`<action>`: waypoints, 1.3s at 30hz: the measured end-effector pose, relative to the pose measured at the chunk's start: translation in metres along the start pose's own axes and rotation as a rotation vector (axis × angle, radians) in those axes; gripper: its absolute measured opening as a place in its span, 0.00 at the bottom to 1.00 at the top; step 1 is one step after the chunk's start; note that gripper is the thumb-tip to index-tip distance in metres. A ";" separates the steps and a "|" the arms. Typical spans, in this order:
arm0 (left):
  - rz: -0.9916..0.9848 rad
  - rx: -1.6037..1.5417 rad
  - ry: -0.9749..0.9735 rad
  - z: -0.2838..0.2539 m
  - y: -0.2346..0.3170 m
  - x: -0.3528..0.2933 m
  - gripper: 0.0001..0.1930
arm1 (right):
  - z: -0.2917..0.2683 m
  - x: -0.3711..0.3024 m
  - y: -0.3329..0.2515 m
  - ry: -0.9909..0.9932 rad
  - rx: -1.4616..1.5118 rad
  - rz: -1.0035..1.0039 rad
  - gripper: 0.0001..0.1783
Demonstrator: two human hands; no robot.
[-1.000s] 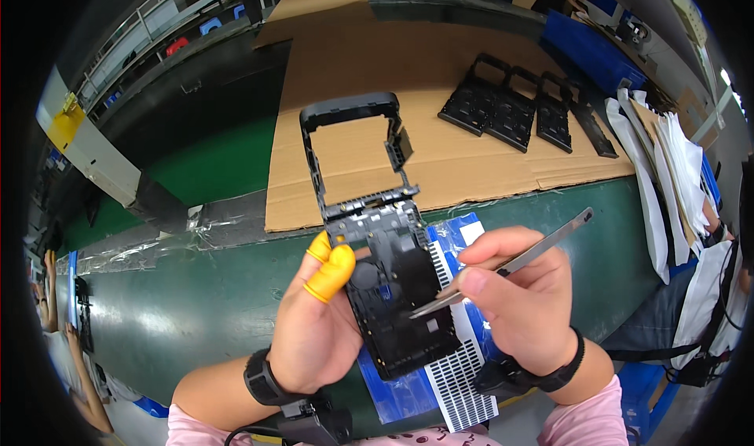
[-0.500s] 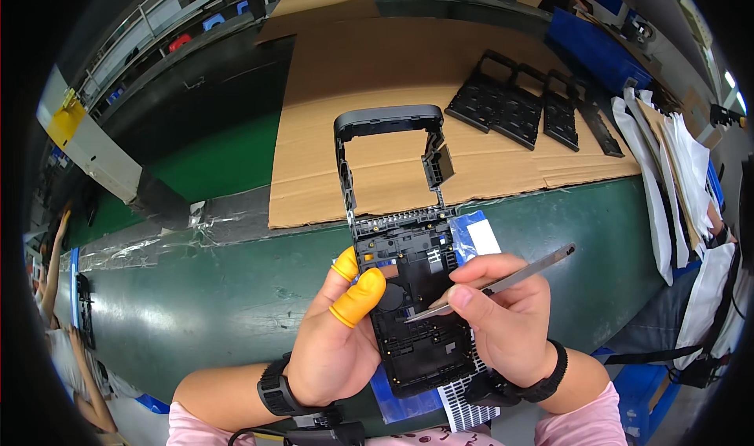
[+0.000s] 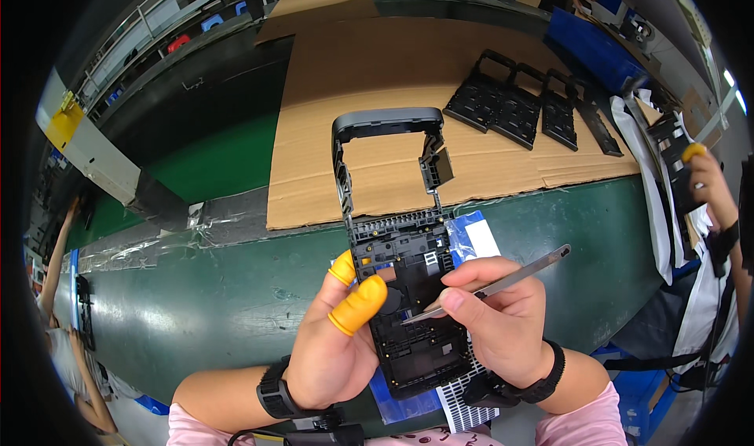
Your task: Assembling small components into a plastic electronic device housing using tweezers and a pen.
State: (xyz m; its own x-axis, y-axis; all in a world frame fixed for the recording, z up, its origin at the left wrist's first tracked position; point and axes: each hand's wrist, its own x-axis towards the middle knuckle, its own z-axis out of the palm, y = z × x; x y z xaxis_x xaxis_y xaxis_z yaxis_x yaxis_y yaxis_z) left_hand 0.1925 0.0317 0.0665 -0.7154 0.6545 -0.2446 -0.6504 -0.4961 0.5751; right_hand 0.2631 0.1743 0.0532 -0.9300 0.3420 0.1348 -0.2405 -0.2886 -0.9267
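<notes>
My left hand (image 3: 338, 340) grips the left edge of a black plastic housing (image 3: 416, 360), with yellow finger cots on its thumb and a finger. The housing stands tilted before me, its open frame end pointing away and its ribbed inner side, with small brass-coloured dots, facing up. In my right hand (image 3: 503, 312) a pair of metal tweezers (image 3: 522, 273) is pinched between thumb and fingers. The tips touch or hover just over the middle of the housing, beside a round black disc (image 3: 389, 299). Whether they hold anything is too small to tell.
Several similar black housings (image 3: 503, 104) lie on a cardboard sheet (image 3: 314, 179) at the far right. Under my work are a blue plastic bag (image 3: 400, 403) and a sheet of white labels (image 3: 463, 411). A co-worker's hand (image 3: 711, 183) holds a black part at the right.
The tweezers and my right hand have shifted slightly left, and the housing has moved a little left. At the right, a co-worker's hand with a black part has come into view.
</notes>
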 end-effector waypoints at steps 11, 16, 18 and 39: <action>0.164 0.392 -0.024 -0.016 0.011 0.028 0.33 | -0.007 0.008 -0.005 0.071 0.019 -0.017 0.10; 0.439 0.617 0.278 -0.086 0.115 0.117 0.09 | -0.014 0.007 -0.008 0.083 -0.008 -0.052 0.11; 0.366 0.579 0.349 -0.135 0.177 0.137 0.14 | -0.010 0.006 -0.010 0.045 0.011 -0.053 0.11; -0.118 1.391 0.234 0.046 0.046 0.209 0.08 | -0.036 0.022 0.005 0.109 0.009 0.021 0.08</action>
State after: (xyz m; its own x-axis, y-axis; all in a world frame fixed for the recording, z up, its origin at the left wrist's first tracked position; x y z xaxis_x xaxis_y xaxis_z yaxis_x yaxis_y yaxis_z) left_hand 0.0249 0.1719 0.0773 -0.7896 0.4759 -0.3873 -0.0280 0.6026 0.7976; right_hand 0.2515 0.2129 0.0389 -0.8993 0.4308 0.0758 -0.2239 -0.3044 -0.9259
